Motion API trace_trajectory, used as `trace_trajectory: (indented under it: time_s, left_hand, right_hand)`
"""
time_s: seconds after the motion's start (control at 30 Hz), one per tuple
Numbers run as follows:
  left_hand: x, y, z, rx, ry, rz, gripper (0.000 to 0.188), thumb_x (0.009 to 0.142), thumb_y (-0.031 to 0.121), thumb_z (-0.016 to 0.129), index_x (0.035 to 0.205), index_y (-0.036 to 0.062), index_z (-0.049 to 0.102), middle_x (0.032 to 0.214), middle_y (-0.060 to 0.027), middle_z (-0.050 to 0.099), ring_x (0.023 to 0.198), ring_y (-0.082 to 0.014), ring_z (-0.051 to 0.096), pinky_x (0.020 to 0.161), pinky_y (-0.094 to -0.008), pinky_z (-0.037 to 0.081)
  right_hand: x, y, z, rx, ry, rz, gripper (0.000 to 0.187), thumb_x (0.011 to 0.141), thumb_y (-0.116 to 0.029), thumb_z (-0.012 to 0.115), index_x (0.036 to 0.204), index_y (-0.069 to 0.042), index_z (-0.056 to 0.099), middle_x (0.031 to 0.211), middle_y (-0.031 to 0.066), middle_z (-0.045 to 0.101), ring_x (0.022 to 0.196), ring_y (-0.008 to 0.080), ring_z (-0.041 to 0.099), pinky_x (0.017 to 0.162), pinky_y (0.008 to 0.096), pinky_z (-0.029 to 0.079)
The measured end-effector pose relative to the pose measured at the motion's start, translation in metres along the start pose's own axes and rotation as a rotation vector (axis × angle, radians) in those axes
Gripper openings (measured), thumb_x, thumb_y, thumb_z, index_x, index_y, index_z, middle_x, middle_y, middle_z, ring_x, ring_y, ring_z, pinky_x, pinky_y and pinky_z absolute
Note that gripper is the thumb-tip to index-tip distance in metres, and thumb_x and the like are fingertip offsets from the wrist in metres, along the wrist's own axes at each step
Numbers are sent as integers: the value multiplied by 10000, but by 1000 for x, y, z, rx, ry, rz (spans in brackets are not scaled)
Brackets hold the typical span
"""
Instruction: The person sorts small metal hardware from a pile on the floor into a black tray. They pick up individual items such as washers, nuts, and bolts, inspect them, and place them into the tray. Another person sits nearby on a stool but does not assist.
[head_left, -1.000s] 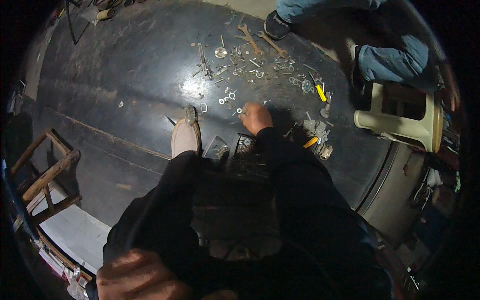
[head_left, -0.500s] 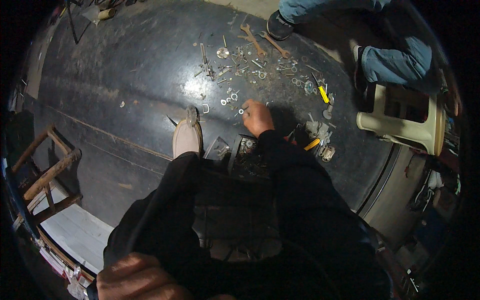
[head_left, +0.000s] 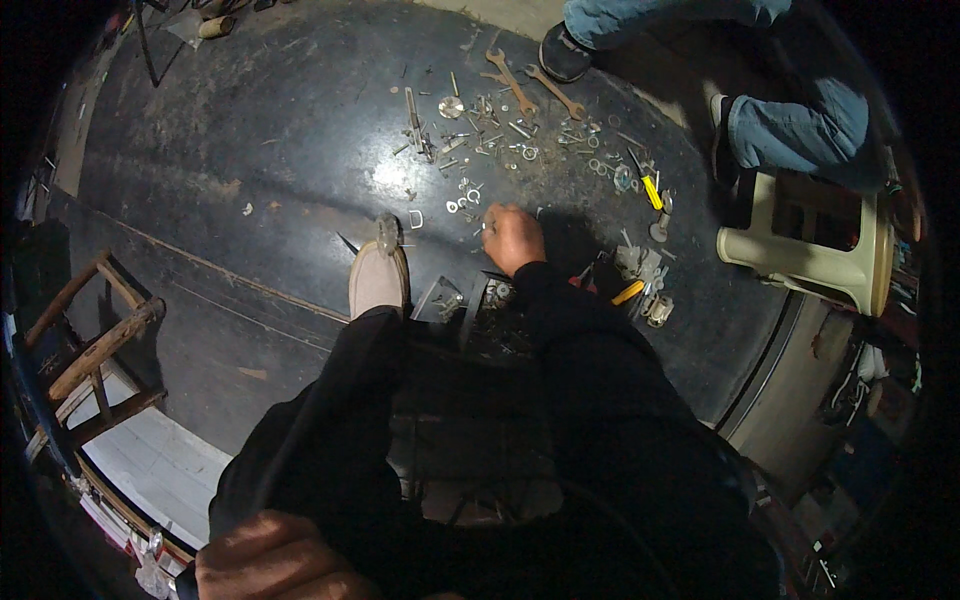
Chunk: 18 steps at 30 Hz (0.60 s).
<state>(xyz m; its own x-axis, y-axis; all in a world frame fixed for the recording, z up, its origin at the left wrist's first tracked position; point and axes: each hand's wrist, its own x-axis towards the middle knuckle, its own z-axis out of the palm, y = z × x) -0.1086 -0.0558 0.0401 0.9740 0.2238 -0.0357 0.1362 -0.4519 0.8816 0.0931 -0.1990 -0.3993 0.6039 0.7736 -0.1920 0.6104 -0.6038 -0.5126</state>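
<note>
While R grip [head_left: 513, 238] curls, can't tell if pinching, washers [head_left: 463, 203] just L of it, on dark flr [head_left: 300, 150].

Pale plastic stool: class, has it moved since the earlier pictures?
No: against the rightmost rusty wrench, the pale plastic stool keeps its place; both merely drift right together in view.

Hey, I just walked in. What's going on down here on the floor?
Someone's right hand is low over the dark floor, fingers bunched beside a few loose washers; whether it grips anything is unclear. The left hand is curled at the picture's lower edge. Farther out lie rusty wrenches, a yellow-handled tool and scattered hardware. Another person in jeans is at upper right.
</note>
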Motion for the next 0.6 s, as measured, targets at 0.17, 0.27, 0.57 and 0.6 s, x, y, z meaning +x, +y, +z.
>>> trace_trajectory:
  time_s: [0.17,0.27,0.57,0.6]
  left_hand:
    - [0,4,-5,23,-88,-59,520,1009,397,441,856,-5,734,682,-105,616,522,-237,536,490,-354,389]
    - [1,4,-6,16,-87,-52,515,1007,399,444,870,-2,737,687,-100,620,525,-235,539,491,-352,388]
    - [4,4,-1,5,-51,-48,471,1015,377,450,890,8,716,650,-80,566,510,-222,511,478,-348,363]
    - [4,4,-1,5,-49,-47,465,1017,372,450,889,11,713,647,-77,559,506,-219,504,475,-348,358]
  right_hand:
    - [0,10,0,75,-75,15,166,781,-128,664,906,-37,605,945,211,631,911,432,618,794,526,498]
    - [0,19,-2,91,-99,22,180,804,-130,657,950,-41,601,967,204,636,940,422,616,814,510,494]
    - [-2,16,-4,89,-58,31,187,805,-118,684,978,-59,647,947,182,647,933,399,620,797,472,503]
    - [-2,15,-4,77,-60,31,180,803,-118,683,968,-56,644,952,181,646,936,399,619,797,473,503]
